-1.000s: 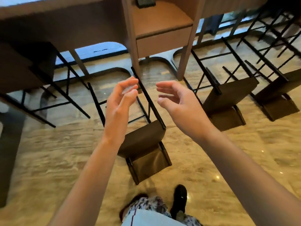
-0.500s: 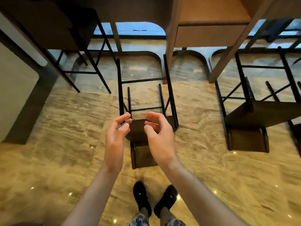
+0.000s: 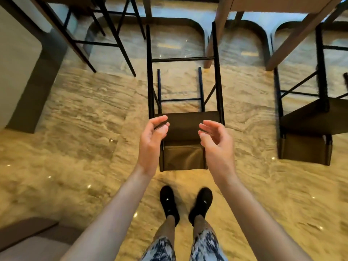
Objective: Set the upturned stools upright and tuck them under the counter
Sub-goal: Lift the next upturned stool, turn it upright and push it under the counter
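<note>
A dark brown stool (image 3: pixel 183 127) with black metal legs lies tipped over on the marble floor right in front of me, backrest flat on the floor and legs pointing away toward the counter. My left hand (image 3: pixel 153 140) hovers at the seat's left edge and my right hand (image 3: pixel 216 142) at its right edge. Both have loosely curled fingers and hold nothing. A second tipped stool (image 3: pixel 308 125) lies to the right. The wooden counter (image 3: pixel 282 4) runs along the top of the view.
An upright stool's black legs (image 3: pixel 113 40) stand under the counter at upper left. Wooden counter legs (image 3: pixel 216 34) rise just beyond the near stool's feet. A grey wall base (image 3: pixel 32 87) sits at left, a grey padded edge (image 3: pixel 28 240) at lower left. My shoes (image 3: pixel 169 202) stand behind the stool.
I have stepped in squarely behind the tipped stool and lowered my view. Both hands have dropped and spread apart to either side of its seat.
</note>
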{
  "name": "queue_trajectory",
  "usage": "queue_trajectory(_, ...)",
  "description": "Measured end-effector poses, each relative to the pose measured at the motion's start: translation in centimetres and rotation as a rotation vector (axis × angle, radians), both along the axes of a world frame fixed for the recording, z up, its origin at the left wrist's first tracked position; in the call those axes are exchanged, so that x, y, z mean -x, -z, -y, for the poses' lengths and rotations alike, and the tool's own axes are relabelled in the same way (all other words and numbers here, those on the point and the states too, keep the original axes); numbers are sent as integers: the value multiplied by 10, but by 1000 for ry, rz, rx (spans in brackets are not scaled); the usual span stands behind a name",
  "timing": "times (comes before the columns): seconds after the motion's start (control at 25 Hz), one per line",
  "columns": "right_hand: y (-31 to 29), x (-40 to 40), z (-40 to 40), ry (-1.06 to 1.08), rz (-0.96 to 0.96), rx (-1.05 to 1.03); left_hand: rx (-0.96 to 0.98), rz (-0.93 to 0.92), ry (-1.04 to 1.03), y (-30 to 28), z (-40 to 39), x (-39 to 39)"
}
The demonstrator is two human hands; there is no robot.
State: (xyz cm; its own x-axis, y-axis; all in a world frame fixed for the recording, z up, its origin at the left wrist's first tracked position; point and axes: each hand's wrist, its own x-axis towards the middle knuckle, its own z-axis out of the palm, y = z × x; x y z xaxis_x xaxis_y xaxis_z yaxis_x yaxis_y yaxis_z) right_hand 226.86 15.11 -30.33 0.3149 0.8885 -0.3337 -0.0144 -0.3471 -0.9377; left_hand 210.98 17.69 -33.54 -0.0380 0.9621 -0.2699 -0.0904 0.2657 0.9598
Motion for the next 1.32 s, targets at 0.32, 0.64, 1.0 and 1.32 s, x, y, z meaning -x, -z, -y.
queue_trajectory(0.32,168,-28,18,-11,26,167,167,-62,-39,170,15,3)
queue_trajectory(0.64,358,-60,45,-121,143,323,380,-144,-102,352,46,-11)
queue_trajectory(1.0,584,-92,50,-101,301,450,498,-270,-213,570,55,-6)
queue_trajectory(1.32,779,-132,37,9,478,438,365,-448,-287,757,31,44)
